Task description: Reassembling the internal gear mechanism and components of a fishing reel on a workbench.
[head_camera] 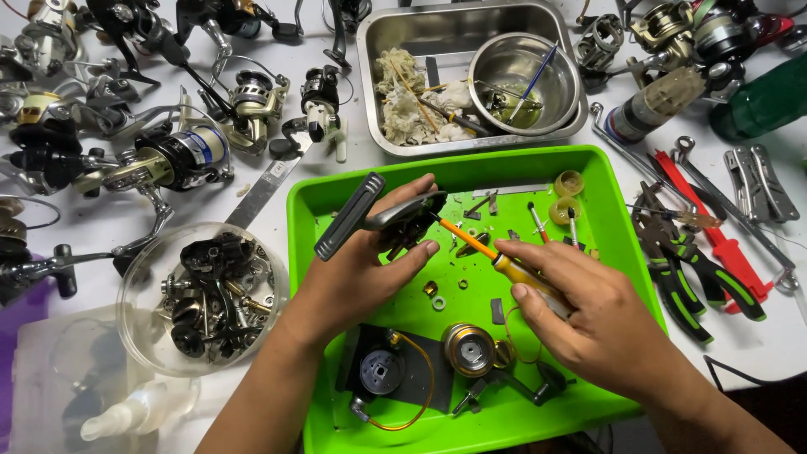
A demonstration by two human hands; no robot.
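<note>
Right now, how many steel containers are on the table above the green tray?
2: a rectangular steel pan just above the green tray, and a round steel bowl sitting inside the pan's right half. Clutter may hide others.

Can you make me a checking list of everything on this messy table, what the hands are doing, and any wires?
Surface: white table bearing a green tray.
Job's things: dark reel body, orange-shafted screwdriver with its tip at the reel.
Clutter: small washers and parts in the tray; fishing reels at left; clear bowl of parts; steel tray with a steel bowl; green-handled pliers; red tool; squeeze bottle.
Hands: left hand holds the reel body; right hand grips the screwdriver.
Cables: thin orange wire in the tray.
Surroundings: nothing seen.
</note>
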